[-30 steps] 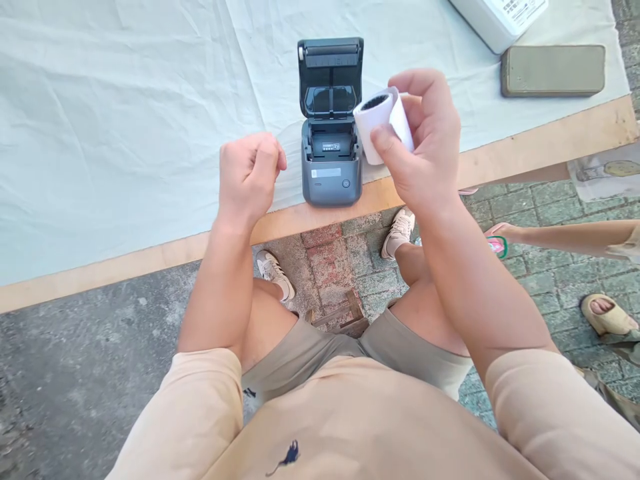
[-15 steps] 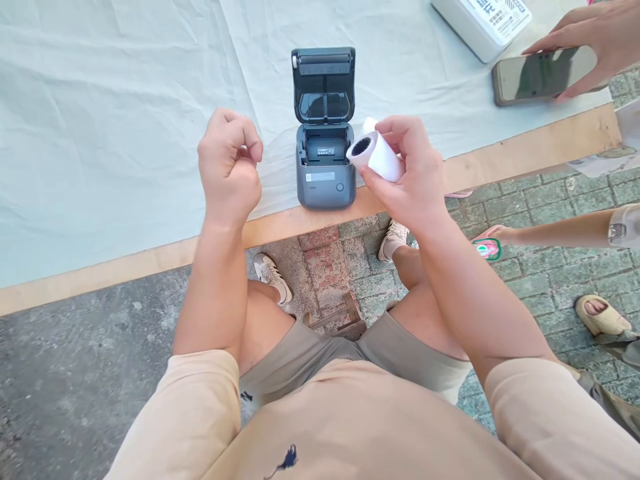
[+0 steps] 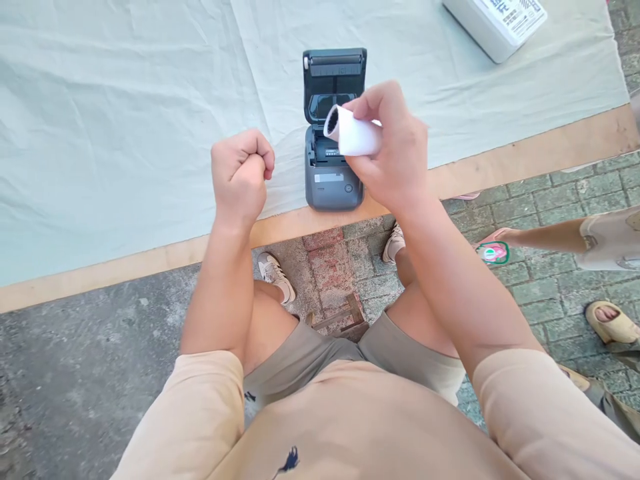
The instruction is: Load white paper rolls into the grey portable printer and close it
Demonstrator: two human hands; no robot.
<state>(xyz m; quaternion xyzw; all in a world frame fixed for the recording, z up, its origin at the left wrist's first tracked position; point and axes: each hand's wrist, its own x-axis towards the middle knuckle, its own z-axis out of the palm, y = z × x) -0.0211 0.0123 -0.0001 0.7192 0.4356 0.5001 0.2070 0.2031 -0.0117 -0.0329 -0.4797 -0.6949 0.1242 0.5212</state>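
A dark grey label printer [image 3: 334,188] stands at the table's front edge with its lid [image 3: 335,87] raised upright and its inner bay uncovered. My right hand [image 3: 397,153] grips a white paper roll [image 3: 361,135] with a dark, ridged core, holding it tilted over the right part of the bay and hiding some of it. To the left of the printer, my left hand [image 3: 240,177] is closed in a fist above the cloth, apart from the printer. Whatever may be inside that fist is hidden.
A pale cloth [image 3: 150,120] covers the table, whose wooden edge [image 3: 535,160] shows in front. A white box [image 3: 495,30] with a printed label lies at the back right. Other people's feet, one in a tan slipper [image 3: 610,321], are on the paving at right.
My right hand has brought the paper roll left and over the printer bay, turning it more sideways. Another person's hand and the phone under it have gone from the right of the table.
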